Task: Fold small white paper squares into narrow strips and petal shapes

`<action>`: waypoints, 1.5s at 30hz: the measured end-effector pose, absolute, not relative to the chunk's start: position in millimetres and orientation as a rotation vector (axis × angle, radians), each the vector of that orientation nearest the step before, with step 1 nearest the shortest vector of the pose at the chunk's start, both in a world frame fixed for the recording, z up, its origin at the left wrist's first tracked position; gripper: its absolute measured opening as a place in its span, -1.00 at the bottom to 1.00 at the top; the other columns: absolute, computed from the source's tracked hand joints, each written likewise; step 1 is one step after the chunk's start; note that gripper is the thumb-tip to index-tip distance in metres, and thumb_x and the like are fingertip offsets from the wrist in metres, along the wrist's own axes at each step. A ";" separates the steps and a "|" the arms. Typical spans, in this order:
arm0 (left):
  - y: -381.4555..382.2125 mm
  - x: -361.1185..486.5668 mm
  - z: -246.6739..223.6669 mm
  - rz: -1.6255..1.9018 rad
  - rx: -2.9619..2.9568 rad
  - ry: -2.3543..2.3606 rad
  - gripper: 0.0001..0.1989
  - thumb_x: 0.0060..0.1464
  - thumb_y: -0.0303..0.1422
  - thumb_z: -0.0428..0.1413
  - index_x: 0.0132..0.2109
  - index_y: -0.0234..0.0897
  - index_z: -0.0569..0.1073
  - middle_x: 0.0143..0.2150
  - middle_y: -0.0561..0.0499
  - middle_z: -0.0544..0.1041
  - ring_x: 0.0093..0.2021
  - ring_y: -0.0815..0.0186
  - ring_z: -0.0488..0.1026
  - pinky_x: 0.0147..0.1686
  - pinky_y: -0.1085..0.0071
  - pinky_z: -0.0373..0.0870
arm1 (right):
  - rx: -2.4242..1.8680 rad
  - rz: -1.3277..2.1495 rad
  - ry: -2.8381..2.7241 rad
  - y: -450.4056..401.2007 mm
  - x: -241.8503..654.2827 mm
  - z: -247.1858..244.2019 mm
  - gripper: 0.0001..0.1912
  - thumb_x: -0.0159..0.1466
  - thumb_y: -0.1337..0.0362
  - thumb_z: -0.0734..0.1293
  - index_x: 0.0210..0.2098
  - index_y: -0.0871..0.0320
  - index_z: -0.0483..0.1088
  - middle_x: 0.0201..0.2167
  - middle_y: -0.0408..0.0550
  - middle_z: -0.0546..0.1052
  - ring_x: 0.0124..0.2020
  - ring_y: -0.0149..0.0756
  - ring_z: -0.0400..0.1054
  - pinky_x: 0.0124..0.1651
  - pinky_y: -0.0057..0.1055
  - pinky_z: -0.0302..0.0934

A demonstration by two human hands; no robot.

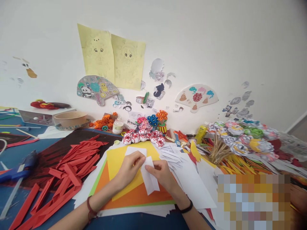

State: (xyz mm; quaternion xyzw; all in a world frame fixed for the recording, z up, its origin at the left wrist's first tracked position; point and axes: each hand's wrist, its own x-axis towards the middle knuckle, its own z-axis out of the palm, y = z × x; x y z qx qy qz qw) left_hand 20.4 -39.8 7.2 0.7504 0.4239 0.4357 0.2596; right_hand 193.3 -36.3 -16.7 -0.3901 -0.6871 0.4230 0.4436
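Between my two hands is a folded strip of white paper (150, 179), held upright over a stack of coloured sheets. My left hand (130, 166) pinches its upper left edge, thumb and fingers pressed together. On the right side of the strip, my right hand (160, 172) grips it with the thumb on the front. Another white paper piece (135, 150) lies behind my left hand. Beneath are a yellow sheet (117, 159) and an orange sheet (134, 203), with green and white edges showing under them.
Folded red paper strips (79, 161) are heaped at left, near a blue glue gun (21, 169). Small folded white pieces (171, 155) and a white sheet (194, 182) lie right. Red-and-white paper flowers (144, 137) stand behind; more paper flowers (240, 137) crowd the far right.
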 end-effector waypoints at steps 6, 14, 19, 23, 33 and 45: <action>-42.8 19.3 4.5 1.031 2.135 1.182 -0.70 0.28 -0.21 -0.12 -0.36 -0.25 0.32 -0.46 0.07 0.37 -0.45 0.35 0.27 -0.41 0.44 0.14 | -0.964 1.081 -1.688 -36.7 194.7 -13.2 -0.53 0.17 0.11 0.33 -0.65 0.13 -0.01 -0.62 -0.25 -0.02 -0.56 -0.49 -0.14 -0.53 -0.45 -0.25; -39.1 18.3 0.0 1.019 2.120 1.201 -0.69 0.28 -0.19 -0.13 -0.38 -0.25 0.27 -0.46 0.09 0.34 -0.44 0.35 0.25 -0.40 0.45 0.14 | -0.938 1.041 -1.657 -34.9 196.0 -18.5 -0.53 0.18 0.11 0.34 -0.68 0.16 0.06 -0.63 -0.25 0.01 -0.56 -0.49 -0.14 -0.53 -0.47 -0.21; -37.1 14.7 -0.6 0.952 2.183 1.153 -0.67 0.29 -0.18 -0.15 -0.38 -0.25 0.27 -0.44 0.08 0.34 -0.44 0.35 0.24 -0.39 0.44 0.15 | -0.928 1.083 -1.609 -30.1 198.4 -22.8 -0.59 0.15 0.06 0.36 -0.65 0.22 0.29 -0.64 -0.20 0.18 -0.56 -0.46 -0.02 -0.53 -0.47 -0.09; -37.8 16.1 -0.2 0.969 2.220 1.179 -0.67 0.30 -0.23 -0.17 -0.41 -0.25 0.23 -0.45 0.09 0.31 -0.44 0.36 0.23 -0.38 0.43 0.14 | -0.912 1.118 -1.603 -29.0 199.2 -22.3 -0.60 0.15 0.08 0.37 -0.65 0.23 0.30 -0.64 -0.20 0.19 -0.56 -0.47 0.00 -0.52 -0.48 -0.08; -38.0 13.5 14.0 1.050 2.003 1.085 -0.75 0.19 -0.19 0.03 -0.32 -0.28 0.41 -0.44 0.08 0.40 -0.43 0.38 0.26 -0.41 0.47 0.17 | -0.921 1.177 -1.691 -29.2 201.6 -15.1 -0.71 0.12 0.12 0.40 -0.54 0.23 0.41 -0.60 -0.19 0.34 -0.55 -0.44 0.16 -0.49 -0.49 0.07; -41.2 29.6 -0.2 1.225 1.243 0.922 -0.71 0.04 -0.17 0.18 -0.39 -0.28 0.31 -0.48 0.05 0.49 -0.49 0.39 0.39 -0.45 0.48 0.28 | -0.882 1.407 -1.279 -26.8 193.8 -19.2 -0.54 0.08 0.01 0.46 -0.19 0.23 0.44 -0.40 -0.04 0.52 -0.49 -0.36 0.40 -0.34 -0.38 0.33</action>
